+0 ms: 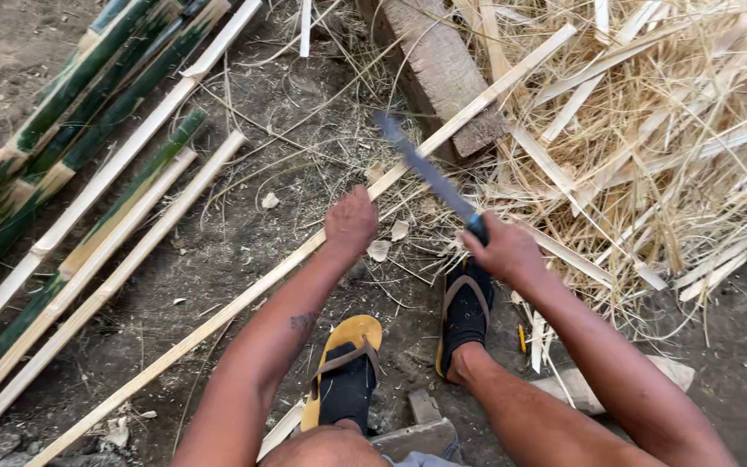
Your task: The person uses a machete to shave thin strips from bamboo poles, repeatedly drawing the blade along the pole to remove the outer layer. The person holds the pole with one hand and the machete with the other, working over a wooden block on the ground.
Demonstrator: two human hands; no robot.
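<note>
Scene: bare dirt ground (218,251) strewn with dry fibres and chips, seen from above as you sit over your work.

Left hand: your left hand (350,221) is closed around a long pale bamboo strip (244,294); the fingers curl under it and are mostly hidden, the knuckles face up.

Bamboo strip: it runs on a diagonal from the lower left of the frame, up through your left fist, to the upper right, where its far end lies across a rough wooden block (438,65). The strip passes inside the grip, not beside it.

Right hand: your right hand (503,251) is clenched on the dark handle of a long knife (425,169); the fingers wrap the handle fully.

Knife: its blade is blurred and points up and left from your fist, raised above the strip just beyond your left hand. You cannot tell whether the edge touches the strip.

Feet: your yellow sandal (346,376) and the other sandal (464,316), both with dark straps, sit between your forearms, the second just below the right fist.

Left side: split green bamboo poles (71,104) lie in a loose row, roughly parallel to the strip and well apart from your hands.

Right side: a heap of pale shavings (650,147) and split slats fills the upper right, near the knife hand.
</note>
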